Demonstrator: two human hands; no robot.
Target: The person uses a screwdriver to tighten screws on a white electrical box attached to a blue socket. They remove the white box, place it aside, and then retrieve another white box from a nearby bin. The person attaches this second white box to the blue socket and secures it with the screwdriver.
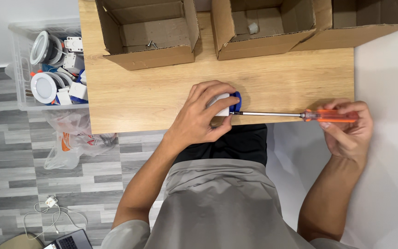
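Sitting at the far left, a clear plastic bin (21,64) on the floor holds round white light fittings (43,86) with small white boxes among them. Next comes the wooden worktop (153,92), with open cardboard boxes (150,34) along its far edge. Near the front edge, the left hand (201,115) is cupped over a small white and blue part (229,103), its grip closed around it and pressing it onto the worktop. A long screwdriver (295,114) runs level from that part out to the right, its tip meeting the part's blue side just beside the left fingertips. The right hand (348,129) has its grip wrapped around the orange handle. Doing this well likely means keeping the shaft in line with the part and the left fingers clear of the tip.
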